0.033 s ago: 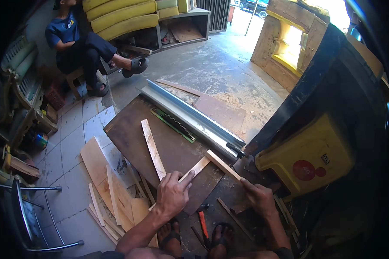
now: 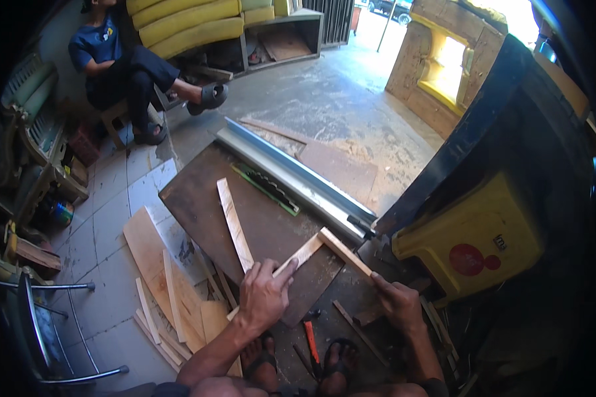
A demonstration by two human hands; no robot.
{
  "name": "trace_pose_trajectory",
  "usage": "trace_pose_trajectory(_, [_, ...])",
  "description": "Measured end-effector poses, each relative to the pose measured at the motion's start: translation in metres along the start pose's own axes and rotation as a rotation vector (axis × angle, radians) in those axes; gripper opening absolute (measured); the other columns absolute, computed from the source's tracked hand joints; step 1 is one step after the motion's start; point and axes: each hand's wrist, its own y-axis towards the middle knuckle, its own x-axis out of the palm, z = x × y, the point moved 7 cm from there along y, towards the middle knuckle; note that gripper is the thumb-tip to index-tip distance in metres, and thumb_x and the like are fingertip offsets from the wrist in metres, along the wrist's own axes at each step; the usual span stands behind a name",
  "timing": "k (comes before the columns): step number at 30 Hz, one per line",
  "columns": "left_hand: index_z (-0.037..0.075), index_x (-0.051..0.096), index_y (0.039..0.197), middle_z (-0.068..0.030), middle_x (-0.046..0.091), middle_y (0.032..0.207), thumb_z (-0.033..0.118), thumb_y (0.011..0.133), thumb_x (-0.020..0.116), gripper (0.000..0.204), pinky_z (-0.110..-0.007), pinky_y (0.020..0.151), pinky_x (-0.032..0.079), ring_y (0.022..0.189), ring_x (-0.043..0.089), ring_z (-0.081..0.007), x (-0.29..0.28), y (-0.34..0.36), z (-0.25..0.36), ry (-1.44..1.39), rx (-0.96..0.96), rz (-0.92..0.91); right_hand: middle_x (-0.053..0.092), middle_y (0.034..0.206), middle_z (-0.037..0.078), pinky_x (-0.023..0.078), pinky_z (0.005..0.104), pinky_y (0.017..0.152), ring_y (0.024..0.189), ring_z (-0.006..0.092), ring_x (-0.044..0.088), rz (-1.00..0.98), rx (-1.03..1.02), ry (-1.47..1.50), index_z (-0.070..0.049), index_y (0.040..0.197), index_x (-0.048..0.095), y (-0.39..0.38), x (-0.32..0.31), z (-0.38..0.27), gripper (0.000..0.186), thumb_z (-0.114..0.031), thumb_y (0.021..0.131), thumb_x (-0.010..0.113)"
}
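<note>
My left hand (image 2: 266, 294) is closed around a pale wooden strip (image 2: 306, 251) that slants over a dark brown board (image 2: 198, 178). My right hand (image 2: 398, 301) grips the lower end of a second wooden strip (image 2: 344, 250). The upper ends of these two strips meet at a corner above the board; whether they are fastened cannot be seen. Just beyond my left fingers lies a loose wooden strip (image 2: 234, 221) on the board. A green-edged tool or package (image 2: 268, 190) rests farther up, beside a long grey metal channel (image 2: 291, 182).
An orange-handled hammer (image 2: 312, 341) lies between my feet. Plywood (image 2: 159, 274) and several thin strips lie on the tiles at left. A yellow plastic stool (image 2: 470, 245) stands at right, a metal-legged chair (image 2: 79, 378) at lower left. A person (image 2: 102, 56) sits at the far left.
The joined corner of the two held strips has shifted very slightly up and to the right. Both hands keep their hold.
</note>
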Motion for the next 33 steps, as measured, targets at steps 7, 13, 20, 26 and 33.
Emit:
trace_pose_trajectory(7, [0.019, 0.078, 0.124, -0.0127, 0.067, 0.098, 0.009, 0.091, 0.069, 0.036, -0.043, 0.084, 0.046, 0.091, 0.065, -0.0310, -0.032, 0.027, -0.075, 0.258, -0.044, 0.093, 0.061, 0.068, 0.011, 0.049, 0.0389, 0.054, 0.056, 0.0254, 0.063, 0.136, 0.023, 0.106, -0.023, 0.131, 0.074, -0.008, -0.002, -0.004, 0.046, -0.012, 0.087, 0.080])
trace_pose_trajectory(13, [0.017, 0.075, 0.129, -0.0151, 0.066, 0.101, 0.004, 0.089, 0.067, 0.043, -0.044, 0.085, 0.049, 0.089, 0.063, -0.0315, -0.014, 0.012, -0.056, 0.027, 0.025, 0.006, 0.060, 0.068, 0.011, 0.049, 0.0376, 0.055, 0.056, 0.0240, 0.062, 0.156, 0.039, 0.191, -0.021, 0.132, 0.074, -0.005, 0.012, -0.010, 0.046, -0.012, 0.087, 0.081])
trace_pose_trajectory(20, [0.018, 0.073, 0.133, -0.0129, 0.059, 0.099, 0.003, 0.085, 0.071, 0.051, -0.043, 0.083, 0.046, 0.092, 0.058, -0.0310, 0.003, 0.003, -0.013, 0.103, 0.030, 0.053, 0.061, 0.068, 0.010, 0.049, 0.0348, 0.056, 0.056, 0.0211, 0.061, 0.092, 0.046, 0.061, -0.017, 0.131, 0.074, -0.013, 0.010, -0.011, 0.045, -0.007, 0.088, 0.079])
trace_pose_trajectory(26, [0.019, 0.072, 0.134, -0.0130, 0.059, 0.100, 0.003, 0.084, 0.070, 0.052, -0.044, 0.082, 0.046, 0.092, 0.058, -0.0317, 0.004, 0.004, -0.015, 0.095, 0.054, 0.062, 0.059, 0.068, 0.010, 0.048, 0.0360, 0.055, 0.055, 0.0221, 0.058, 0.082, 0.045, 0.072, -0.017, 0.132, 0.074, -0.013, 0.008, -0.007, 0.046, -0.006, 0.087, 0.079])
trace_pose_trajectory(33, [0.018, 0.073, 0.133, -0.0129, 0.059, 0.101, 0.003, 0.083, 0.069, 0.052, -0.045, 0.082, 0.048, 0.093, 0.058, -0.0317, 0.004, 0.003, -0.018, 0.082, 0.054, 0.076, 0.056, 0.066, 0.010, 0.047, 0.0366, 0.054, 0.054, 0.0223, 0.057, 0.078, 0.019, 0.011, -0.018, 0.132, 0.074, -0.015, 0.009, -0.014, 0.047, -0.006, 0.087, 0.079])
